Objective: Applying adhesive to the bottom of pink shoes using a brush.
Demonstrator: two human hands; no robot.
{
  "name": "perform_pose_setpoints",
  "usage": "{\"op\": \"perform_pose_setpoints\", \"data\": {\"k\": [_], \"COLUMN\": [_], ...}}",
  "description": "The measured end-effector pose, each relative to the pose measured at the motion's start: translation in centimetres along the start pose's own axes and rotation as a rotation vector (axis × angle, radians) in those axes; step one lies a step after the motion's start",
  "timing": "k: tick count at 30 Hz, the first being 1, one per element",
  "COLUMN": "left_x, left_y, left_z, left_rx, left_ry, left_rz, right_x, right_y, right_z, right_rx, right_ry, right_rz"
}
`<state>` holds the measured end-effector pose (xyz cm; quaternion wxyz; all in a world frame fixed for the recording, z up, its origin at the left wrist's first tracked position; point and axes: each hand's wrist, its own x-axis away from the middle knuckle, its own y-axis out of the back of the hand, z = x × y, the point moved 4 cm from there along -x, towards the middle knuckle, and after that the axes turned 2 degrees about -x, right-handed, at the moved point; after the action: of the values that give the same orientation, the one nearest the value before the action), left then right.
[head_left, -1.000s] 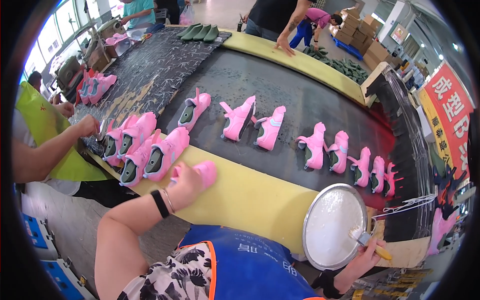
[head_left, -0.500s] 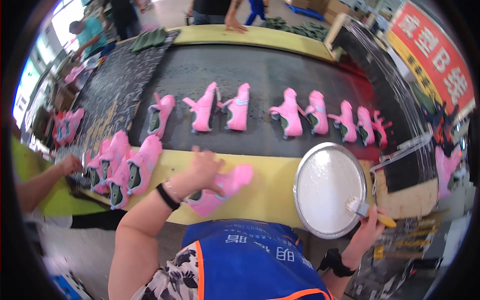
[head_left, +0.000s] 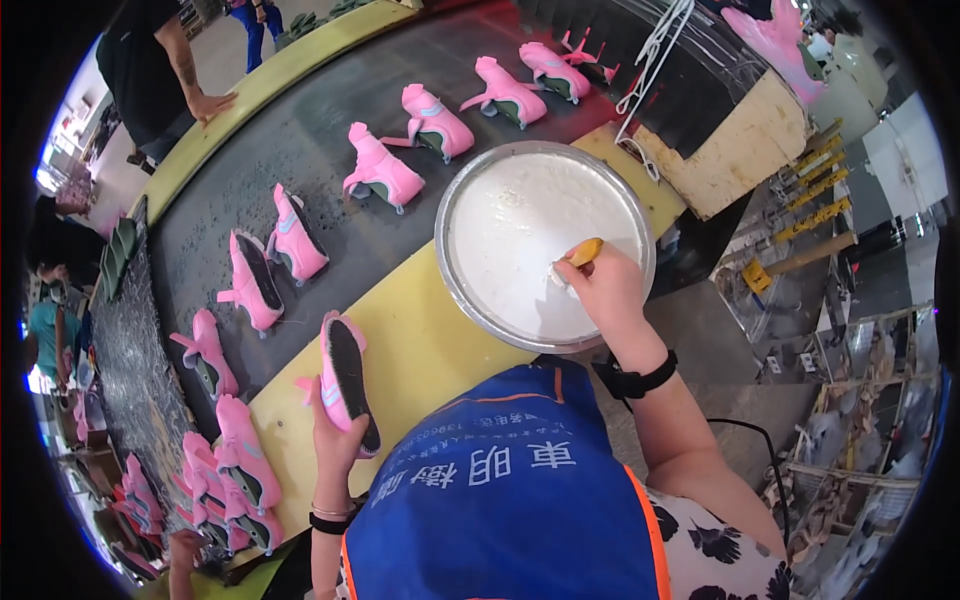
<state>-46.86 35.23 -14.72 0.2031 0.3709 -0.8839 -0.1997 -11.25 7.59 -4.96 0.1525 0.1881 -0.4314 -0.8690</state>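
My left hand (head_left: 337, 440) grips a pink shoe upper (head_left: 356, 345) above the yellow ledge, fingers wrapped round its side. The upper stands tilted, with its long dark underside turned toward my right. My right hand (head_left: 610, 285) is closed round a brush with a yellow handle (head_left: 587, 252). Its bristle end is down at the white liquid (head_left: 500, 220) in a round metal pan (head_left: 447, 272); the bristles are mostly hidden. The pan sits at the ledge beside my blue apron.
Several pink shoe uppers (head_left: 385, 175) stand in a row along the dark belt (head_left: 310, 150). More uppers (head_left: 240, 450) crowd together at the lower left, near another person's hand (head_left: 185, 548). Across the belt, a person's hand (head_left: 208, 105) rests on the far ledge. A white cord (head_left: 650, 60) hangs at the upper right.
My view has swung to the right. The shoe upper has been lifted and turned, its dark underside now showing. The brush has moved from the pan's rim inward to the liquid.
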Motion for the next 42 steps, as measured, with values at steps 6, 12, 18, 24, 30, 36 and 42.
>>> {"op": "perform_pose_setpoints", "data": {"k": [6,12,18,24,30,36,42], "left_x": [1.2,1.5,-0.6,-0.8,-1.0,-1.0,-0.2], "left_y": [0.1,-0.9,-3.5,-4.8,-5.7,-5.8,-4.6], "left_z": [-7.1,-15.9,-18.3,-20.3,-21.9,-21.8,-22.3], "left_rx": [0.74,0.724,0.647,0.69,0.598,0.599,0.628], "left_ry": [0.121,0.097,0.072,0.155,0.182,0.136,0.185], "left_rz": [0.328,0.551,0.762,0.889,0.974,1.013,0.965], "right_x": [0.4,0.1,-0.3,0.5,1.8,1.6,0.4], "right_y": [2.3,4.0,4.1,5.9,7.5,6.2,5.1], "right_z": [0.7,0.8,0.7,4.0,8.8,8.7,5.7], "right_rx": [-0.631,-0.57,-0.495,-0.337,-0.402,-0.385,-0.428], "right_ry": [-0.079,-0.03,0.058,0.335,0.705,0.767,0.54], "right_rz": [-0.047,-0.167,-0.238,-0.225,-0.047,0.021,-0.091]}}
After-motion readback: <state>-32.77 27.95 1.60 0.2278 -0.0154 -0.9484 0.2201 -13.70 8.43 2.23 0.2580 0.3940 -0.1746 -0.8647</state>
